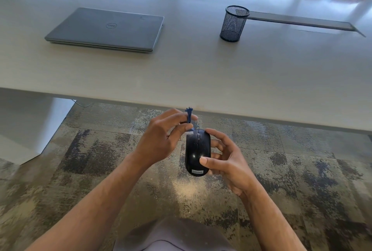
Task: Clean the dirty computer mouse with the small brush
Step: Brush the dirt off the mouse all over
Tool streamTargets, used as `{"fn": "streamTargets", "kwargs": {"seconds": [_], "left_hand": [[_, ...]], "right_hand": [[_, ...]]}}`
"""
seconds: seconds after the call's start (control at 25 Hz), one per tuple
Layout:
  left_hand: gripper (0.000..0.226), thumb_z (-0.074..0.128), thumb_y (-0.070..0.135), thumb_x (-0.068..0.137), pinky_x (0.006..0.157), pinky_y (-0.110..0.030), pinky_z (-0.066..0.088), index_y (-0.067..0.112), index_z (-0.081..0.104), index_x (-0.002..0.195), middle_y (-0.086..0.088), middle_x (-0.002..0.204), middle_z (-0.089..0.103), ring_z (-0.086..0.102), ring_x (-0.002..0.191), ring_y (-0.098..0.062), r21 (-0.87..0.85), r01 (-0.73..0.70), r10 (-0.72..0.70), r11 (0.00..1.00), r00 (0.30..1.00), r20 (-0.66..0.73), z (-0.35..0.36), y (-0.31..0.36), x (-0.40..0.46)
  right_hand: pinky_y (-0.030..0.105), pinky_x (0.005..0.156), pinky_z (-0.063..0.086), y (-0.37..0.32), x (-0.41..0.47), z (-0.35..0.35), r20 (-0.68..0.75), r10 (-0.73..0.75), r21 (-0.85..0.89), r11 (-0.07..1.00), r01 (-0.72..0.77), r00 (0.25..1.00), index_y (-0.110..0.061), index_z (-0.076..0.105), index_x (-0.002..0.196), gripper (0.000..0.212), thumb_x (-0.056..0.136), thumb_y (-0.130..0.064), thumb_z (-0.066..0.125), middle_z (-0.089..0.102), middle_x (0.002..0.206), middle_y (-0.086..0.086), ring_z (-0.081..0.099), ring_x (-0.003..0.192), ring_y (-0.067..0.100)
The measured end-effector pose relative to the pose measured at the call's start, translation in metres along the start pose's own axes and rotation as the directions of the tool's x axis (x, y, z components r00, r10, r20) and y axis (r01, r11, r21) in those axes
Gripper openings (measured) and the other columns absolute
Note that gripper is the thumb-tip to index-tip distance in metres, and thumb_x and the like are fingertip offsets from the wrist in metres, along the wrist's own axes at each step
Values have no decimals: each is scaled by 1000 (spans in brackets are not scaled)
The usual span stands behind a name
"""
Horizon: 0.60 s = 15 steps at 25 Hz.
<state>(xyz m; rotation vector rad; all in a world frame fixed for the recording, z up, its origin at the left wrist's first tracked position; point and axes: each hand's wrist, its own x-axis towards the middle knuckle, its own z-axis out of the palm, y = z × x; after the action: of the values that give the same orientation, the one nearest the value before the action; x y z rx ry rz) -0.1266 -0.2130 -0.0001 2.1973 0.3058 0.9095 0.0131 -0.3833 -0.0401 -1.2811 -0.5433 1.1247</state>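
A black computer mouse [196,150] with a Lenovo label is held in the air below the desk's front edge, above the carpet. My right hand [225,160] grips it from the right side, thumb lying on its top near the rear. My left hand [161,138] pinches a small blue brush [189,118] between thumb and fingers. The brush points down, and its lower end touches the mouse's front left corner beside the scroll wheel.
A white desk [181,73] spans the view ahead. On it lie a shut grey laptop [108,29] at the left and a black mesh pen cup [233,23] at the right. A mottled carpet [100,170] lies below my hands.
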Motion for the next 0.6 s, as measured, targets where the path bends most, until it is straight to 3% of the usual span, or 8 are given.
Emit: {"fn": "streamTargets", "kwargs": {"seconds": [0.2,0.44,0.6], "left_hand": [[22,65,12,93,86,-20,52,11,69,114,1,107,69,65,98,-5,-16,-76,77,997,996,41,7,6,3],[24,66,6,91,83,-24,55,8,70,115,-3,106,70,66,94,-10,58,-53,50,997,998,50,0,-2,4],[24,66,8,92,86,-23,55,9,69,116,-3,107,69,66,98,-11,19,-91,91,996,995,38,3,2,9]], "right_hand": [[57,78,52,0,4,5,8,-5,-9,1000,6,1000,-39,67,126,78,56,-18,94,70,125,9,73,99,39],[41,66,59,0,3,3,10,9,-2,1000,-9,1000,-39,68,125,78,55,-18,94,70,124,9,73,96,36],[47,71,53,1,6,3,4,0,-8,1000,0,1000,-39,66,127,78,57,-17,94,68,128,12,71,100,42]]}}
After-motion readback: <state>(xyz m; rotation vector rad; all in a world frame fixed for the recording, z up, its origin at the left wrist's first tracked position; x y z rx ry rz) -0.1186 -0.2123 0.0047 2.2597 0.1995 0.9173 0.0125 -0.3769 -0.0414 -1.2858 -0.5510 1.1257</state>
